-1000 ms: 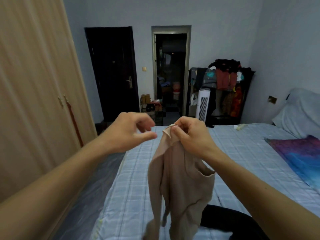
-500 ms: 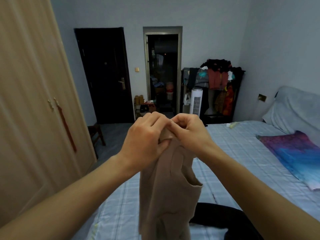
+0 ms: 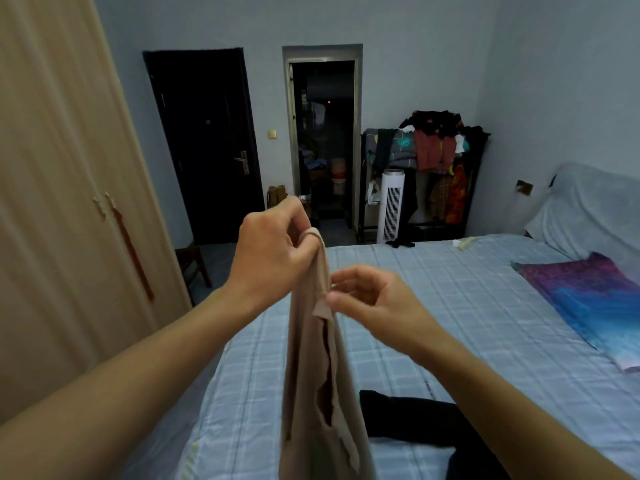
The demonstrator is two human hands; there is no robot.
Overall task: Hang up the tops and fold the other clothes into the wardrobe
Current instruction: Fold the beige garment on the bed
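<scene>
You face pale bluish walls (image 3: 415,46) in dim light. At your left stands a tan wardrobe (image 3: 52,202), doors closed. The far wall holds a dark closed door (image 3: 207,150) and an open doorway (image 3: 323,140) into a dark room. Beyond the far edge of the bed (image 3: 433,306) stand a loaded clothes rack (image 3: 433,161) and a white tower fan (image 3: 391,206). A wooden stool (image 3: 192,263) sits on the grey floor (image 3: 221,258) near the wardrobe.

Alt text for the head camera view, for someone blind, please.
A left hand holds a beige garment up by its top while the right hand pinches its edge lower down, above a checked bed. A closed wardrobe stands left.
</scene>
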